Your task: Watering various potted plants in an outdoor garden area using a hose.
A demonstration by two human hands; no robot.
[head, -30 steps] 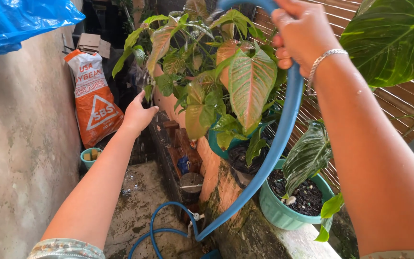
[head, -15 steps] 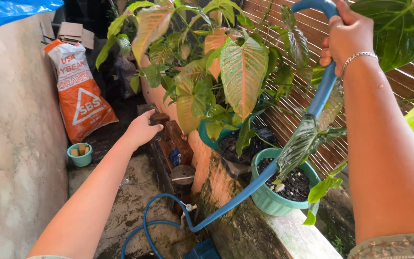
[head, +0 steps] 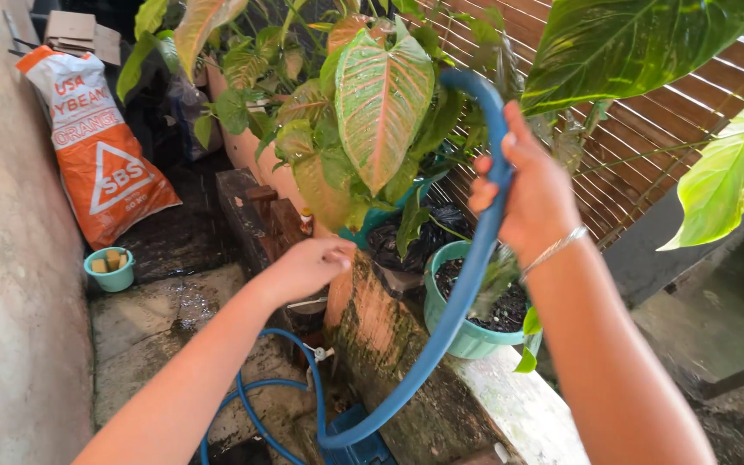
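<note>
My right hand (head: 529, 191) grips a blue garden hose (head: 462, 293) near its bent top end, raised over a teal pot (head: 454, 337) of dark soil. The hose runs down past the pot to the wet floor and loops there. My left hand (head: 305, 269) hangs loosely curled and holds nothing, just above the mossy ledge (head: 389, 344), below a plant with pink-and-green leaves (head: 378, 103). A bracelet sits on my right wrist.
An orange-and-white sack (head: 96, 159) leans at the back left beside a rough wall (head: 2, 284). A small teal cup (head: 110, 269) stands on the wet concrete floor. A bamboo screen (head: 647, 146) backs the potted plants, and large green leaves (head: 630, 43) hang at upper right.
My right hand has come down and left with the hose. My left hand has drawn back toward the ledge and curled. The view has shifted to the right.
</note>
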